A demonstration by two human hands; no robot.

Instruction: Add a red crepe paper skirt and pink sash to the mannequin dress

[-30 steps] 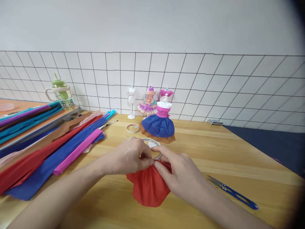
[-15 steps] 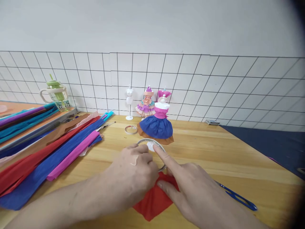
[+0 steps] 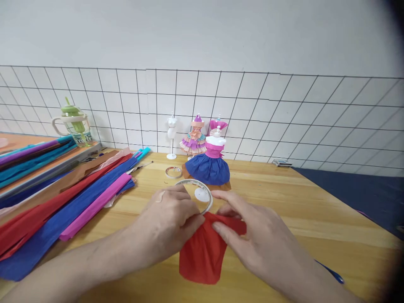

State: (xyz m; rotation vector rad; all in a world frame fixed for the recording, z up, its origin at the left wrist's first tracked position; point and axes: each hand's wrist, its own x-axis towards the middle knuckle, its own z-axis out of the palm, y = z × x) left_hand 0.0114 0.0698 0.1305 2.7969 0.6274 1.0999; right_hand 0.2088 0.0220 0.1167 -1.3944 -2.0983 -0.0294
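Left forearm is angled up-right from lower left; left hand is held back-up, fingers curled, gathered top edge of red sheet pinched at the thumb. Ring is partly hidden behind it. Sheet is held between both hands, over the surface. Right hand: index stretched toward ring, sheet gripped under thumb.
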